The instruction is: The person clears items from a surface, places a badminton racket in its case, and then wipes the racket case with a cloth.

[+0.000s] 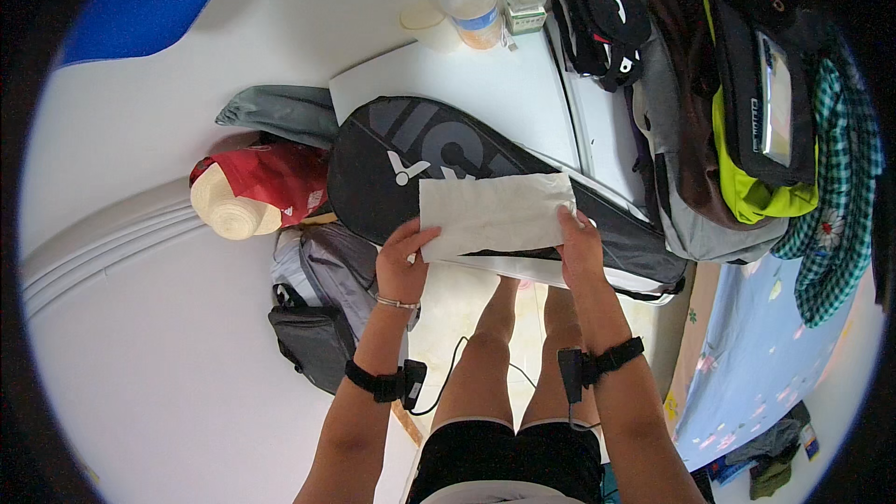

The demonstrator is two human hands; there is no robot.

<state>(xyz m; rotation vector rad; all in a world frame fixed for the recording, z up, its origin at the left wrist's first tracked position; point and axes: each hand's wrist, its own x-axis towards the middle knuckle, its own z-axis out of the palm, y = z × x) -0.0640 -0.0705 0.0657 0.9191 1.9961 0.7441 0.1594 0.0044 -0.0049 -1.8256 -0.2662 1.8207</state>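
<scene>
A pale, slightly creased rectangular sheet (498, 215), perhaps tissue or paper, is stretched flat between my two hands. My left hand (404, 262) pinches its lower left corner between thumb and fingers. At the right edge, my right hand (581, 245) grips it with the thumb on top. Beneath the sheet lies a black and grey Victor racket bag (385, 203), partly covered by it. The bag rests across a white surface (490, 87) and overhangs its front edge.
A plastic bottle (476, 17) and a small box (523, 10) stand at the back. Bags (763, 105) crowd the right, above a floral bed sheet (756, 357). On the left are a straw hat (234, 203), a red bag (290, 178) and a grey backpack (336, 280). Cables hang from both wrist straps.
</scene>
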